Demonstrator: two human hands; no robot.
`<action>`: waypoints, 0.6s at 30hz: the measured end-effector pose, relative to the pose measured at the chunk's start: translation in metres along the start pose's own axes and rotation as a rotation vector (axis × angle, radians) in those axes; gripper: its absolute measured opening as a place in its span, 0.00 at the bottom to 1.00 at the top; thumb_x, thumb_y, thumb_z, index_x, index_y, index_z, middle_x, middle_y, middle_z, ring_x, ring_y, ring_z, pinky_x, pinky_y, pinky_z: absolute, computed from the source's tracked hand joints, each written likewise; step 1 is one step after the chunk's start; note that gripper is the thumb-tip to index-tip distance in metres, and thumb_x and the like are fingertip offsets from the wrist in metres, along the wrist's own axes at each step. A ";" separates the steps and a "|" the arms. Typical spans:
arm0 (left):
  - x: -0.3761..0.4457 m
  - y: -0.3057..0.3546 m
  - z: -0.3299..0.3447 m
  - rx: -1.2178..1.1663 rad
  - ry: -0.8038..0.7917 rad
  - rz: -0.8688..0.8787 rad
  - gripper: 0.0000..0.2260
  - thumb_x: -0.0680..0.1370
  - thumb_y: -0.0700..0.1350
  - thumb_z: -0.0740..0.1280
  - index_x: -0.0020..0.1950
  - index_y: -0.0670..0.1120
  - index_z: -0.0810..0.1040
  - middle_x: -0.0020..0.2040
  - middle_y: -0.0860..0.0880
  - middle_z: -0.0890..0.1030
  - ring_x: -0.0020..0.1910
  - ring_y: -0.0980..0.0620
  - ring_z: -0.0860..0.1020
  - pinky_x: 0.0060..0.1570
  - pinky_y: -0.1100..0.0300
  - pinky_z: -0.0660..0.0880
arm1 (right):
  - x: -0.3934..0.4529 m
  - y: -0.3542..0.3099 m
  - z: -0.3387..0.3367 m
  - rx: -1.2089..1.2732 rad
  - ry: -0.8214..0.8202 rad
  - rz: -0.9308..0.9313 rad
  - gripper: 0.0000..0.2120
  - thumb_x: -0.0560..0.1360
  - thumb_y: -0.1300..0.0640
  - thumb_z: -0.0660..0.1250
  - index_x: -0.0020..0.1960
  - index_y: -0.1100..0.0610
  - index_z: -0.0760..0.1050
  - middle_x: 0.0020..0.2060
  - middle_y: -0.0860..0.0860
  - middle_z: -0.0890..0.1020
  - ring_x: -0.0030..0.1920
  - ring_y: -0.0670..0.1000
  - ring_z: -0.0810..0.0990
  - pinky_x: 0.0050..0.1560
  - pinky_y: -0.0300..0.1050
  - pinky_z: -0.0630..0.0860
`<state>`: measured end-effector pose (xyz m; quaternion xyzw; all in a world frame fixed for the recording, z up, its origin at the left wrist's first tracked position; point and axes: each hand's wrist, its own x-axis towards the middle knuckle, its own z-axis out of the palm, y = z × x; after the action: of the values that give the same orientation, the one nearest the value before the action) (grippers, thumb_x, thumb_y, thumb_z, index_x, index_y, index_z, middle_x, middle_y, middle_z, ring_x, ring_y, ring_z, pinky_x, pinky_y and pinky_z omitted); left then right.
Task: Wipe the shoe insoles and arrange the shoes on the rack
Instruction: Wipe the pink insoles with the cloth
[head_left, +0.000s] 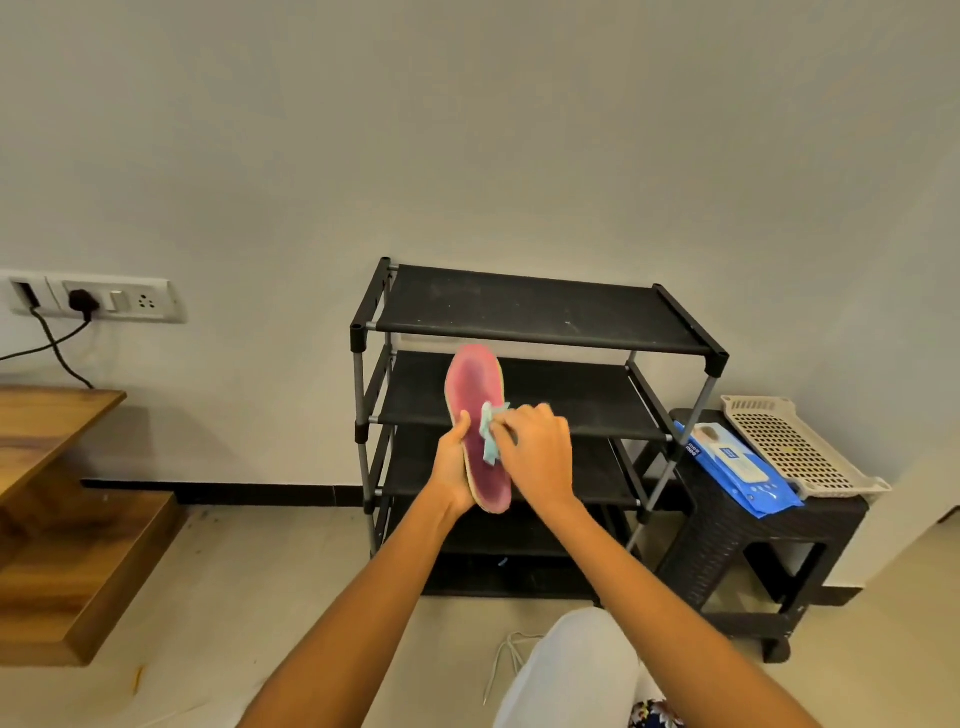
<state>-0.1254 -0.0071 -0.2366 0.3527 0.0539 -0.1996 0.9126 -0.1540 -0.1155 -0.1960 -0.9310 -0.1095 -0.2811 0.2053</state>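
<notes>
Step in hand: wiping. Pink insole (478, 431), frame centre, held upright in front of the rack (540, 312); left hand (454, 467) grips its edge, right hand (535, 452) pinches a blue wipe (490, 428) against its face. Next, by judgement: stroke toward the toe. Right of frame: stool (727, 535) bearing wipes packet (737, 467) and basket (800, 447). White laces (506, 660) at bottom; no shoe seen whole; rack shelves bare, nothing blocking

Bare rack shelves (540, 312) ahead; dark stool (727, 525) just beside, right.
</notes>
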 end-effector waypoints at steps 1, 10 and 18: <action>-0.001 -0.001 0.004 0.044 0.006 0.004 0.18 0.81 0.55 0.54 0.57 0.44 0.76 0.43 0.44 0.83 0.45 0.47 0.80 0.44 0.52 0.76 | 0.009 0.001 0.004 0.013 -0.003 0.094 0.09 0.77 0.53 0.63 0.47 0.54 0.81 0.40 0.51 0.82 0.41 0.49 0.75 0.43 0.44 0.69; 0.005 0.008 -0.011 -0.105 -0.009 -0.024 0.29 0.80 0.61 0.49 0.66 0.39 0.71 0.58 0.39 0.79 0.59 0.43 0.76 0.57 0.49 0.73 | -0.028 -0.019 0.020 0.088 -0.115 -0.109 0.11 0.77 0.52 0.63 0.49 0.56 0.81 0.45 0.53 0.82 0.46 0.49 0.77 0.48 0.50 0.76; 0.005 0.000 0.021 -0.056 -0.025 -0.064 0.30 0.77 0.65 0.54 0.66 0.43 0.74 0.62 0.40 0.77 0.61 0.42 0.75 0.59 0.46 0.71 | -0.022 0.002 0.015 0.282 -0.014 0.302 0.09 0.78 0.54 0.63 0.52 0.58 0.77 0.45 0.52 0.79 0.42 0.46 0.77 0.38 0.35 0.71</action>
<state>-0.1218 -0.0226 -0.2218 0.3225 0.0594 -0.2313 0.9159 -0.1640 -0.1129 -0.2202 -0.9008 -0.0085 -0.2228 0.3725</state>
